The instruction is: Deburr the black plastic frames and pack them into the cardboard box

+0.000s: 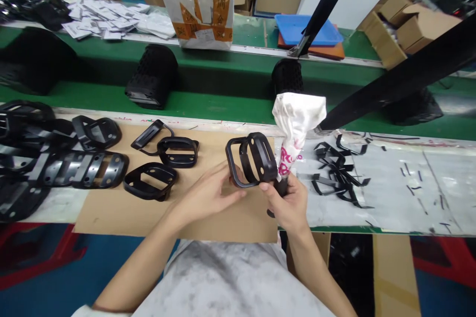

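Both my hands are raised over a brown cardboard sheet (111, 213). My left hand (208, 193) has its fingertips against the lower edge of a black plastic frame (253, 161), a rounded slotted part. My right hand (286, 203) grips a black handle (281, 187) topped by a white cloth wrapping (298, 116) with pink print, and its thumb presses on the frame's lower edge. Several similar black frames lie on the cardboard to the left, including one (150, 181) closest to my left hand. Fingers hide part of the handle.
Black plastic scraps (336, 168) lie on a white sheet to the right. Behind runs a green conveyor belt (186, 104) carrying black mesh parts (152, 77). Black poles (401, 74) slant across the right. Farther back are a taped parcel (197, 5), a blue tray (307, 29) and cardboard boxes (412, 29).
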{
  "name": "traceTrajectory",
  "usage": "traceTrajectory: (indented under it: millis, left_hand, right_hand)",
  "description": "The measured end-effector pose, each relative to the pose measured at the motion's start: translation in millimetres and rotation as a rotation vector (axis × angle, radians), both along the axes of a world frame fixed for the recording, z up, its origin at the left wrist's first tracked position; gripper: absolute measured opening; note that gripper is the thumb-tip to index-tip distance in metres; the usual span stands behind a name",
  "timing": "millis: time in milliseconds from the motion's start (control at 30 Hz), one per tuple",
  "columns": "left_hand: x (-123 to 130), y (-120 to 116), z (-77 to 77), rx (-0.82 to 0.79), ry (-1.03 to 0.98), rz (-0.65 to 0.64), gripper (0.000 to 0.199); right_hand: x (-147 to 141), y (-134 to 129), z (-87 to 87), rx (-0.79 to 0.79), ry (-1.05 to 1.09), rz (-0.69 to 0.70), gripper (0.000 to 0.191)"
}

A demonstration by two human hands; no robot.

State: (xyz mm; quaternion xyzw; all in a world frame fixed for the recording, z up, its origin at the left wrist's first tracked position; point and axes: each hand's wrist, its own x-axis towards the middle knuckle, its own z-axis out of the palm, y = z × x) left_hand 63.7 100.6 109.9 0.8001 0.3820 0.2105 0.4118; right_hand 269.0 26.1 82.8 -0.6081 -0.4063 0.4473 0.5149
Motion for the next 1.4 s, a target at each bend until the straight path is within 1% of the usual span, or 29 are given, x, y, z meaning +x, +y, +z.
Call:
traceTrajectory:
  millis: [67, 133, 200, 267, 333, 433, 567, 700, 800, 867, 967, 1033, 1167, 1267, 1400]
  left_hand:
    - [2.5, 2.7, -9.8, 0.075, -0.023, 0.139, 0.011]
    - [4.4, 9.7, -19.5, 0.211, -0.026, 0.278, 0.016]
    - [5.5, 19.5, -28.7, 0.344, -0.006, 0.352, 0.018]
    - [7.0, 30.4, -36.7, 0.454, 0.043, 0.341, 0.018]
    - [9.7, 41.0, -43.5, 0.543, 0.111, 0.314, 0.022]
    - [15.5, 54.0, -52.3, 0.614, 0.21, 0.273, 0.029]
    - [21.4, 64.7, -64.7, 0.615, 0.307, 0.199, 0.036]
    - [22.2, 70.5, -78.2, 0.604, 0.336, 0.09, 0.037]
    - [22.0, 71.4, -85.0, 0.587, 0.377, 0.071, 0.034]
    - [22.2, 70.4, -87.2, 0.565, 0.414, 0.101, 0.03]
    - [23.0, 68.7, -88.6, 0.533, 0.465, 0.149, 0.024]
    - [23.4, 69.2, -89.5, 0.531, 0.484, 0.153, 0.023]
    - [22.1, 75.2, -91.3, 0.534, 0.491, 0.107, 0.025]
    - [20.3, 80.3, -92.0, 0.53, 0.49, 0.082, 0.024]
    - [21.5, 81.9, -91.8, 0.554, 0.525, 0.13, 0.026]
  right_hand:
    - [-2.9, -3.0, -1.1, 0.003, -0.045, -0.001, 0.04]
    - [-7.1, -5.0, 0.2, -0.012, -0.069, 0.009, 0.04]
    - [-11.7, -5.7, 3.6, -0.035, -0.054, 0.022, 0.04]
    - [-15.9, -4.7, 8.7, -0.067, 0.01, 0.039, 0.04]
    - [-18.6, -2.1, 14.6, -0.12, 0.118, 0.062, 0.04]
    - [-19.4, 3.7, 22.0, -0.197, 0.277, 0.102, 0.041]
    - [-14.6, 13.0, 22.2, -0.227, 0.39, 0.127, 0.044]
    - [-6.3, 24.6, 11.7, -0.251, 0.442, 0.115, 0.048]
    - [-0.5, 35.7, 3.3, -0.283, 0.451, 0.163, 0.049]
    - [2.7, 44.2, -0.6, -0.263, 0.428, 0.151, 0.05]
    - [7.2, 56.8, -4.0, -0.221, 0.361, 0.075, 0.053]
    - [10.1, 64.0, -5.1, -0.216, 0.317, 0.064, 0.052]
    - [14.8, 75.7, -4.2, -0.205, 0.216, 0.15, 0.049]
    - [16.7, 84.6, 0.0, -0.2, 0.137, 0.229, 0.045]
    - [18.2, 96.1, 8.2, -0.176, 0.044, 0.292, 0.039]
